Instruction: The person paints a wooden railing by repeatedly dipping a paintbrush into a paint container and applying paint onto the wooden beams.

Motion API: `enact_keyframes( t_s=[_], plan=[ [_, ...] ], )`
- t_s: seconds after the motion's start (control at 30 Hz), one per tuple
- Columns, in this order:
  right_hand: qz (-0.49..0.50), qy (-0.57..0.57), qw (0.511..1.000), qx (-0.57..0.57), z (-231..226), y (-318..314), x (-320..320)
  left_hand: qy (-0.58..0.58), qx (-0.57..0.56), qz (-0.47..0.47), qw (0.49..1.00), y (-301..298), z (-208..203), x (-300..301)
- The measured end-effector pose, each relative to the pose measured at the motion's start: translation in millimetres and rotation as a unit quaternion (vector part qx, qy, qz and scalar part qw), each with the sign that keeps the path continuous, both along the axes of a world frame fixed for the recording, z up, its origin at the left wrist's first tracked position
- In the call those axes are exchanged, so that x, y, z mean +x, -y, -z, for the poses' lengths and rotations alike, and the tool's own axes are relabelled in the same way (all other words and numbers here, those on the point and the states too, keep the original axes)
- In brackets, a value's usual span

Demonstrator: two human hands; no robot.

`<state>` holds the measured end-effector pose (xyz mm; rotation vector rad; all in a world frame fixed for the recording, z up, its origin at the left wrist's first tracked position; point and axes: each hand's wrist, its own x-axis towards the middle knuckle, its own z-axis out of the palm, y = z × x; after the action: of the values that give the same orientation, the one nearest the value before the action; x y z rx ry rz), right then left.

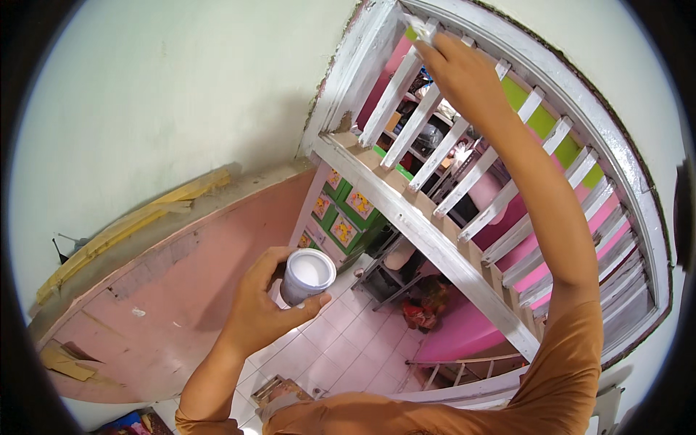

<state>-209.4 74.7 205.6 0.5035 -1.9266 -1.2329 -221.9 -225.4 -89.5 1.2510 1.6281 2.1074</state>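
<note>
My left hand (262, 301) is wrapped round a small open paint can (291, 288), which I hold upright at chest height. White paint (312, 270) shows inside it. High up, my right hand (458, 72) reaches to the top of a white wooden slatted frame (428, 216), by its upper left corner. Its fingers are closed together round something small and whitish at the end of a slat (391, 99); what it is cannot be made out. Several slats show grey, patchy paint, mostly toward the right.
A pale wall (174, 94) rises on the left. Below it a ledge carries yellowish wood strips (130, 225). Far down is a white tiled floor (341, 330) with a green drawer cabinet (348, 214), a dark metal rack (384, 275) and a wooden ladder (464, 371). Shelves show behind the slats.
</note>
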Motion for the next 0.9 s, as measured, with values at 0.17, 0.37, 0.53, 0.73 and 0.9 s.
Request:
enact_keyframes(
  t_s=[0.17,0.37,0.53,0.73,0.9],
  plan=[
    [0.027,-0.126,0.992,-0.017,-3.3,-0.7,-3.0,-0.001,-0.011,-0.012,1.000,4.7,3.2,1.1],
    [-0.033,-0.098,0.993,-0.050,8.2,10.8,22.4,0.026,-0.037,-0.013,0.999,13.8,4.8,6.8],
    [-0.073,-0.058,0.995,-0.028,14.8,-3.9,-10.5,0.042,-0.032,-0.016,0.998,9.0,8.4,12.0],
    [-0.059,-0.105,0.992,-0.046,0.8,-5.5,-24.6,0.052,-0.017,-0.008,0.998,9.9,9.4,16.7],
    [-0.099,-0.086,0.988,-0.076,22.0,4.2,-11.2,0.044,-0.030,-0.030,0.998,14.5,15.7,12.1]
  ],
)
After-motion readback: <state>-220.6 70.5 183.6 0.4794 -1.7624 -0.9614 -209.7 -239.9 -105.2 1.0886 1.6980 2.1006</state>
